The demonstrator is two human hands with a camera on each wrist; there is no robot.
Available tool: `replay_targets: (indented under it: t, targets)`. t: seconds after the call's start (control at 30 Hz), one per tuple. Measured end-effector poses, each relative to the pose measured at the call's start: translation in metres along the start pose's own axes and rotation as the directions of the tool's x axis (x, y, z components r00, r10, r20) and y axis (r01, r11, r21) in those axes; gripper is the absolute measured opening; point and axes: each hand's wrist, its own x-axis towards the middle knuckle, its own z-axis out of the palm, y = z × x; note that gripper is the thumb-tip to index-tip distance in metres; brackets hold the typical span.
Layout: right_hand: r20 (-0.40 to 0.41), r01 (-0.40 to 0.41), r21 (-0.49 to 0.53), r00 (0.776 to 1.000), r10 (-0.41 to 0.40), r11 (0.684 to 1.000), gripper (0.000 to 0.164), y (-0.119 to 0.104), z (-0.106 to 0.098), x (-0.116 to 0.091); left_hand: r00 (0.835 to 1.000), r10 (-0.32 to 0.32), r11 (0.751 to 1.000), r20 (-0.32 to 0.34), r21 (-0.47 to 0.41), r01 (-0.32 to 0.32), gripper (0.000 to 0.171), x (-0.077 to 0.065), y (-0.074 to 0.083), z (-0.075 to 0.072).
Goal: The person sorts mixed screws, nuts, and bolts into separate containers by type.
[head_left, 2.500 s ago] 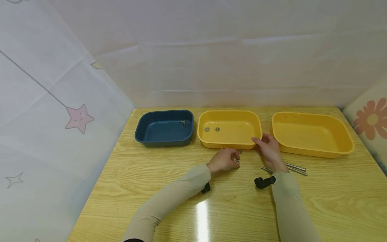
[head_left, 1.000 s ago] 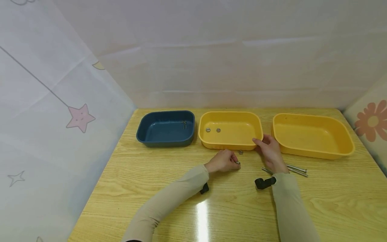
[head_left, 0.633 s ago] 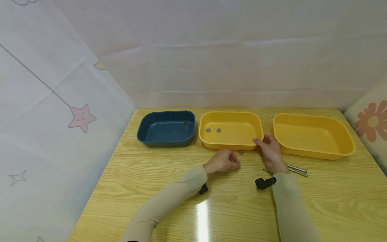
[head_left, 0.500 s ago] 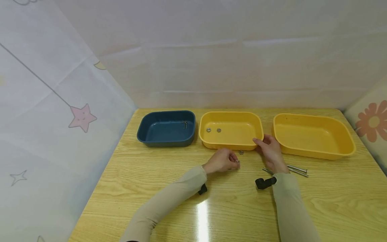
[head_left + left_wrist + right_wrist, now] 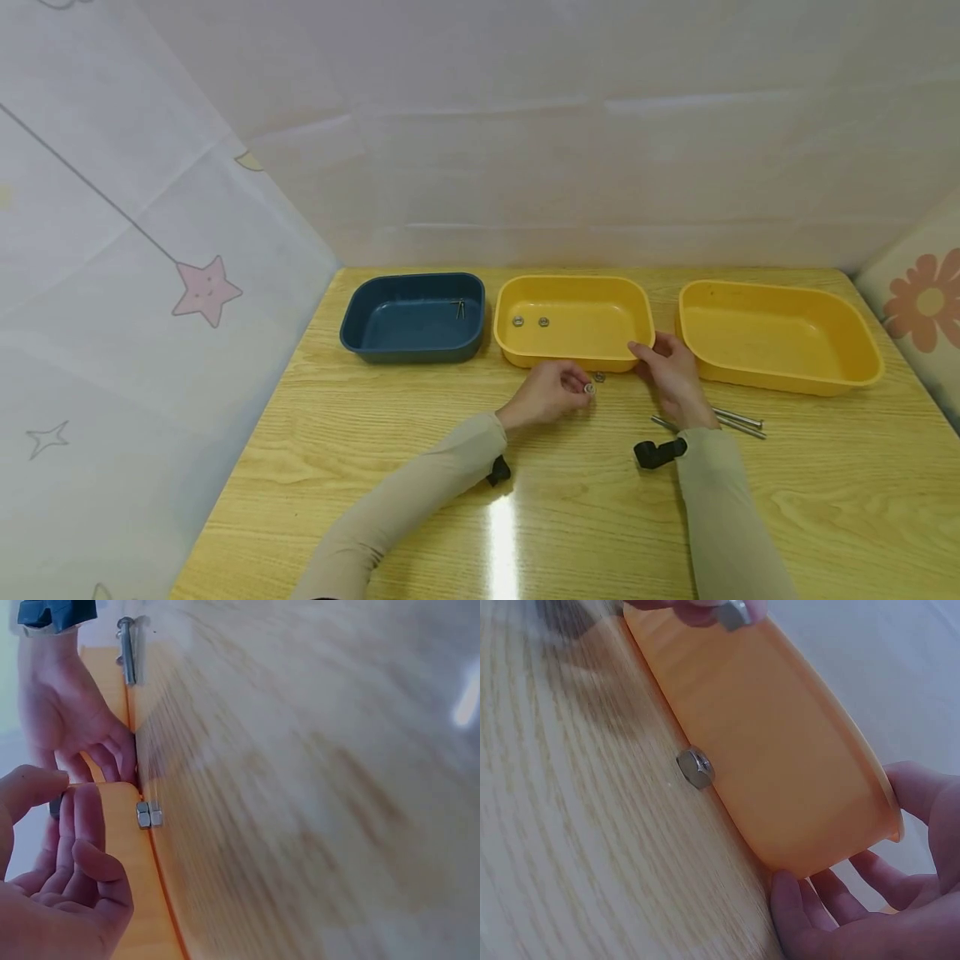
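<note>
My left hand pinches a hex nut between thumb and fingertips, in front of the middle yellow bin. In the right wrist view this nut shows at the top edge, raised off the wood. A second hex nut lies on the table against the bin's front wall. My right hand grips the front right corner of that bin, thumb over the rim and fingers along the outside. Inside the bin, two more nuts rest toward the left.
A blue bin with a few small screws stands at left. At right is another yellow bin. Several long bolts lie on the table by my right wrist. A patterned cloth rises behind the bins.
My left hand, holding its nut, has risen from low over the table and moved slightly toward the middle bin. My right hand has kept its grip on the bin's corner.
</note>
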Motion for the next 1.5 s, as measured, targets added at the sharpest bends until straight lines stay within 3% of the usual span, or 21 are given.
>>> replay_targets:
  t: [0.23,0.57,0.77,1.17,1.5]
  targets:
    - [-0.004,0.0,0.001,1.0,0.0,1.0,0.069,-0.0005,-0.0003,-0.0005,0.998,-0.007,0.991,-0.055,-0.135,-0.001,0.022,-0.0016,-0.0007,-0.0022]
    - [0.003,-0.003,-0.031,1.0,0.004,1.0,0.071,-0.0014,-0.0004,-0.0018,0.992,0.02,0.983,-0.124,-0.177,-0.042,0.02,-0.0018,-0.0056,-0.0044]
    - [0.006,-0.003,-0.036,1.0,0.004,0.999,0.071,-0.0009,-0.0008,-0.0018,0.985,-0.004,0.973,-0.173,-0.227,-0.036,0.024,-0.0031,-0.0034,-0.0047]
    - [0.003,-0.007,-0.058,1.0,0.007,0.998,0.073,-0.0004,-0.0005,-0.0023,0.98,-0.029,0.963,-0.195,-0.27,-0.025,0.019,-0.0043,-0.005,-0.005]
    - [0.0,-0.015,-0.05,1.0,0.015,0.999,0.072,-0.0011,-0.0003,-0.0024,0.978,-0.043,0.937,-0.205,-0.348,-0.031,0.026,-0.0066,-0.0061,-0.0075]
